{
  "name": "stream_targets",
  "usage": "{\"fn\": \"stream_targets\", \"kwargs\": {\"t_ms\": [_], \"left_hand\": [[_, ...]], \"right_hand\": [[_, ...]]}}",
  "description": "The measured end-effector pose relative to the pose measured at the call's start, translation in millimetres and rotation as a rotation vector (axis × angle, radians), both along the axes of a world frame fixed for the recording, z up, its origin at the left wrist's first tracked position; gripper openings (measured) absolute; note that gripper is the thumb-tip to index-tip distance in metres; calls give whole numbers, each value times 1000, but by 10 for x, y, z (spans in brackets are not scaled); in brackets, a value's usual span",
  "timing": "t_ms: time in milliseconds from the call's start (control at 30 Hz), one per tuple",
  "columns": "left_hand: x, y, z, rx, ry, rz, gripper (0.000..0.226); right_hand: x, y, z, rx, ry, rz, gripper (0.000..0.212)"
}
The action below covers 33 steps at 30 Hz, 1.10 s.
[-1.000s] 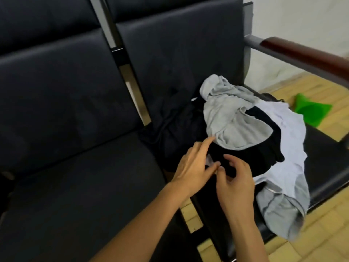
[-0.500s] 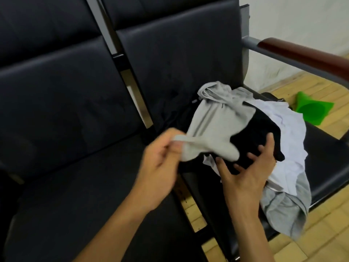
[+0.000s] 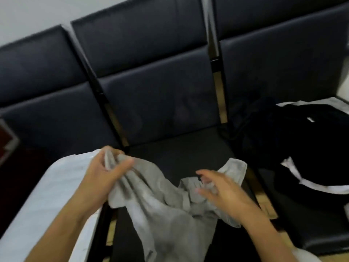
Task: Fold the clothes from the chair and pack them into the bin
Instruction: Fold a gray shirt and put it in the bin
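A grey garment hangs crumpled over the front of the middle black seat. My left hand grips one bunched end of it, raised at the left. My right hand is blurred, its thumb and fingers spread loosely over the garment's right part near a light cuff or hem. The pile of black and white clothes lies on the seat to the right. A white ribbed surface, perhaps the bin or its lid, sits at the lower left under my left forearm.
Three black padded chairs stand joined in a row, with gaps between their backs. A dark red object shows at the left edge. Pale wall is visible at the top left.
The view has swung left. My left hand has pulled the grey garment off the pile and carried it to the middle seat. My right hand has left the pile and followed it.
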State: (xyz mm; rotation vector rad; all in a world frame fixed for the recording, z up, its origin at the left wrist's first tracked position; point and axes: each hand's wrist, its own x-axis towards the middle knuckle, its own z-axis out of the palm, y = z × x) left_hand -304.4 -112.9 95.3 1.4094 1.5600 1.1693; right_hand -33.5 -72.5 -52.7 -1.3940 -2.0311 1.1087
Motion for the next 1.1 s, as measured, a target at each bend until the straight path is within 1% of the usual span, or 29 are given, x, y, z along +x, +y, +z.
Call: {"fn": "stream_targets", "kwargs": {"t_ms": [33,67,100,133,200,233,300,333,433,467,500,533,567,600,667,733,767,800,833,867,900,933,967,1033,1067,1100], "left_hand": [[-59,-65,48,-38,99,-1,21],[-157,-172,50,-35,150,-45,18],[-198,-277,82,-46,168,-102,19],[-221,-352,96,-39,155,-178,26],[-284,-502,198,-36,162,-248,48],[-350,-554,239,-36,162,-278,54],[-506,-683,367,-54,156,-308,53],[-571,-745,419,-65,137,-325,51],[-739,-924,605,-107,69,-349,34],[-798,-975,666,-117,61,-351,34],[-852,-1002,696,-119,51,-348,38],[-896,-1038,730,-110,41,-357,40],[-925,-1070,774,-104,30,-369,36],[-966,-1117,809,-101,26,-373,32],[-1086,-1199,842,-95,42,-359,35],[-1206,-1273,868,-78,78,-320,35],[-1256,-1287,872,-74,95,-309,34],[-1277,-1317,883,-71,108,-306,35],[-1270,-1326,911,-70,123,-321,35],[-1246,-1330,939,-69,136,-349,36],[-1211,-1337,974,-60,143,-379,37],[-1177,-1343,1003,-55,140,-409,35],[-1141,-1361,1034,-53,130,-435,30],[-1102,-1390,1096,-44,106,-464,15],[-1115,-1423,1113,-51,91,-465,11],[-1144,-1437,1121,-54,84,-462,12]], "right_hand": [[-203,-70,-6,-9,13,103,65],[-412,-138,-21,-14,34,193,78],[-588,-199,-44,-22,67,253,86],[-741,-245,-74,-20,94,283,88],[-1000,-300,-44,45,122,304,82],[-1065,-296,-2,75,113,314,77],[-1139,-252,162,96,75,355,67],[-1150,-220,260,95,45,391,66],[-1196,-148,568,66,-133,641,74],[-1228,-144,652,35,-210,727,71],[-1254,-150,725,-6,-271,790,63],[-1290,-159,761,-42,-317,820,50],[-1320,-183,802,-54,-318,824,38],[-1342,-207,815,-41,-300,817,37],[-1331,-214,810,-75,-187,778,48],[-1291,-193,800,-185,-37,688,48],[-1273,-189,802,-244,18,648,44],[-1278,-213,787,-300,26,622,33],[-1303,-265,791,-366,36,624,14],[-1354,-331,771,-414,21,651,30],[-1435,-419,748,-455,0,700,59],[-1526,-496,686,-500,-27,741,78],[-1632,-585,661,-524,-54,767,90],[-1810,-691,602,-548,-131,801,104],[-1863,-741,565,-542,-207,811,106],[-1895,-779,555,-522,-273,812,103]]}}
